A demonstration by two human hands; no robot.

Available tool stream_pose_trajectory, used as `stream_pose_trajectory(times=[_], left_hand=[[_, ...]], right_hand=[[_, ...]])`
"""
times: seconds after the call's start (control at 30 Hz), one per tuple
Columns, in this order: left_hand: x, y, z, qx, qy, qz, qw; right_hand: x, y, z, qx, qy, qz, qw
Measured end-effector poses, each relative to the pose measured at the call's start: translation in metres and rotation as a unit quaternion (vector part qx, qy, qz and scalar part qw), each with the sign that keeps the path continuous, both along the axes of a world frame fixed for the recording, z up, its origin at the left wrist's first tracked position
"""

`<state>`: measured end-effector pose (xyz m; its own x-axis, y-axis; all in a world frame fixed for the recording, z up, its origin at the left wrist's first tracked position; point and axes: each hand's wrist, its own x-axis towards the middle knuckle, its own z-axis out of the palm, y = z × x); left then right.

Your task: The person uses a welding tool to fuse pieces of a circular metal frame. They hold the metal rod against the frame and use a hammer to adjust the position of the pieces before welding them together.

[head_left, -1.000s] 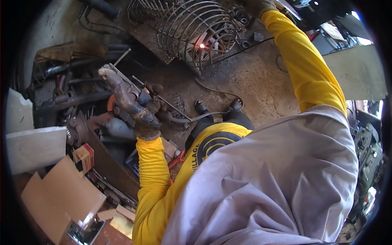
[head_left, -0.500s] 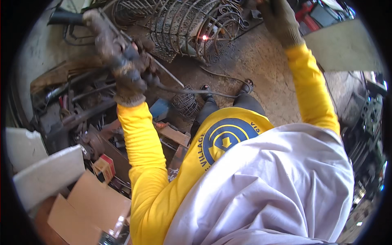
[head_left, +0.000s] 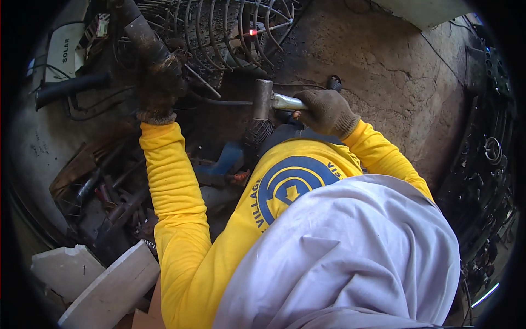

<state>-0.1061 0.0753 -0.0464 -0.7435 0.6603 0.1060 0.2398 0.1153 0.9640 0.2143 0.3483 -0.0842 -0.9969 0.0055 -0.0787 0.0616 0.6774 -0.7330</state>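
My right hand [head_left: 327, 112], in a brown knit glove, grips a hammer [head_left: 263, 100] by its shiny metal handle, in front of my body. The hammer's head is a short, thick metal cylinder. My left hand [head_left: 159, 93], in a dark, dirty glove, is closed on a welding electrode holder, largely hidden in shadow. A thin welding rod [head_left: 203, 81] sticks out beside that hand, and a dark cable [head_left: 230, 102] runs from it. Beyond both hands lies a curved cage of metal bars [head_left: 219, 33], with a red-hot spot [head_left: 252, 32] glowing on one bar.
A black handle-shaped thing [head_left: 74, 89] is left of my left hand. Metal scrap [head_left: 118, 203] lies along my left forearm, with white boards [head_left: 112, 285] nearer me. Dark metal parts [head_left: 487, 126] crowd the right side. Cracked concrete floor [head_left: 378, 71] stretches ahead right.
My right hand has come in from the far right and now shows a hammer. My left hand has moved slightly nearer and left, still holding the electrode holder. The red-hot spot has dimmed.
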Motion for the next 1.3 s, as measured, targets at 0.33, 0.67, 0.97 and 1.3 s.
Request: stream_pose_trajectory(times=[0.33,0.67,0.97,1.3], left_hand=[[-0.01,-0.01,-0.019,-0.014,0.064,0.047,0.997],[0.004,0.002,0.0,-0.24,0.493,0.05,0.835],[-0.005,-0.002,-0.001,-0.164,0.287,-0.051,0.942],[-0.015,-0.01,-0.013,-0.217,0.499,0.028,0.838]], right_hand=[[0.007,-0.003,-0.014,0.003,-0.055,-0.038,0.998],[0.005,0.006,-0.009,-0.06,-0.029,0.008,0.998],[0.01,0.007,-0.023,-0.113,-0.043,-0.02,0.992],[0.029,-0.006,-0.008,-0.158,0.072,-0.043,0.984]])
